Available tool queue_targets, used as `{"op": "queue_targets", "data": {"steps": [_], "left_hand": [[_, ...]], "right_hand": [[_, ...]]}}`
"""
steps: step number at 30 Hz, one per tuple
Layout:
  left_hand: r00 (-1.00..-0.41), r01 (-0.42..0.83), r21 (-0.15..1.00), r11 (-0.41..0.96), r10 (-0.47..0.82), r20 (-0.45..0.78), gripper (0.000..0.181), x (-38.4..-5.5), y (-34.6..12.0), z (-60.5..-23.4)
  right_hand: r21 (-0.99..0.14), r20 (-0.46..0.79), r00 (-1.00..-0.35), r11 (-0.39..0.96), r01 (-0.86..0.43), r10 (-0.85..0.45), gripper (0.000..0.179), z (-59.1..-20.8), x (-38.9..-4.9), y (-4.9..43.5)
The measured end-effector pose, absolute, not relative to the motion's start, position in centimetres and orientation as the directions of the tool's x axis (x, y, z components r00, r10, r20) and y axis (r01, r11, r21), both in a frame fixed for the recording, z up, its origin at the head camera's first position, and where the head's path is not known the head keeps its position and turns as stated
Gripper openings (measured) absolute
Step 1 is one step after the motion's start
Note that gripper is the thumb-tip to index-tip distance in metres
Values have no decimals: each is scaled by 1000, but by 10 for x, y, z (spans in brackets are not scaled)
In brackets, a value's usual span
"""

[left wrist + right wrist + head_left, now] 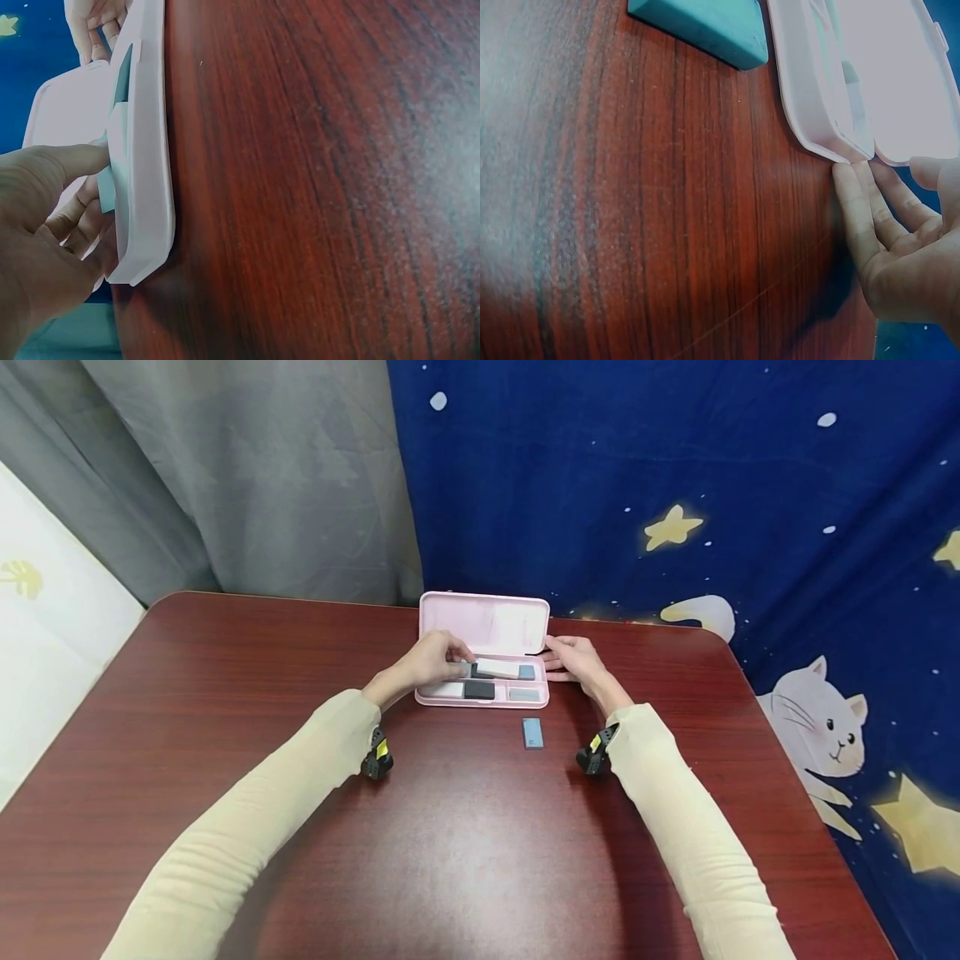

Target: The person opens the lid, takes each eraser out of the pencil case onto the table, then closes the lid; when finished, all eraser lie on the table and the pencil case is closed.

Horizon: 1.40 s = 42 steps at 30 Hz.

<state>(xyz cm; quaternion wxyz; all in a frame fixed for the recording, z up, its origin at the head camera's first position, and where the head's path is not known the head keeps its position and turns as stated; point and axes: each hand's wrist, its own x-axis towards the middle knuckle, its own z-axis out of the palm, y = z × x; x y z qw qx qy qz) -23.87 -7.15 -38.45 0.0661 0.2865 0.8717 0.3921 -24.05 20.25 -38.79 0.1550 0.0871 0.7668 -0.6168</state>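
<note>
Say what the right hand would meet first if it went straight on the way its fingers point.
The right end of the open pink pencil case. The right hand seems to be right at it, though depth leaves it unclear whether every finger touches.

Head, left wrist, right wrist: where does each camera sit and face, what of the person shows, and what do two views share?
Head: on the person's head, facing forward and down at the open pink case; left hand, right hand and both sleeves show.
Left wrist: on that wrist, facing along the case; the left hand pinches a blue-grey block, part of the right hand beyond.
Right wrist: on that wrist, facing the case's end; the right hand shows.
Shared: head and right wrist both show the loose blue block.
</note>
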Motion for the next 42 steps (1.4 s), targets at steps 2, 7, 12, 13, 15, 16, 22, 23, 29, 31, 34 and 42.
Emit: {"op": "queue_targets", "data": {"steps": [2,7,12,13,15,16,22,23,29,31,34,42], "left_hand": [[-829,448,717,535,549,108,16,-238,-72,-385],[-827,448,726,521,551,115,15,-237,-73,-385],[-833,440,738,512,539,122,13,-237,-74,-385],[-837,436,741,511,533,124,12,-237,-74,-385],[-852,408,761,505,511,118,11,-237,-74,-387],[-862,387,775,500,494,111,11,-238,-74,-387],[-930,180,897,402,368,22,15,-239,-76,-389],[-935,143,919,367,354,4,17,-239,-77,-389],[-953,-16,989,145,297,-59,23,-239,-81,-384],[-959,-39,993,110,274,-68,22,-237,-81,-382],[-962,-89,995,33,255,-94,23,-234,-81,-380],[-951,-203,961,-190,272,-147,28,-219,-77,-381]], "right_hand": [[-919,-345,-937,225,324,-59,41,-388,-241,202],[-913,-351,-935,240,331,-47,41,-388,-240,202],[-913,-353,-935,237,333,-43,41,-388,-239,202],[-913,-353,-935,234,334,-43,40,-388,-239,202],[-914,-353,-935,231,334,-44,40,-388,-238,201],[-915,-352,-935,230,333,-46,40,-388,-238,201],[-917,-346,-937,229,327,-52,41,-388,-237,201],[-917,-346,-937,228,326,-53,41,-388,-237,201],[-918,-348,-936,225,327,-59,41,-387,-238,202],[-917,-350,-935,226,329,-58,41,-387,-238,202],[-916,-350,-935,229,330,-55,41,-386,-238,202],[-916,-351,-935,227,331,-55,43,-387,-239,202]]}}
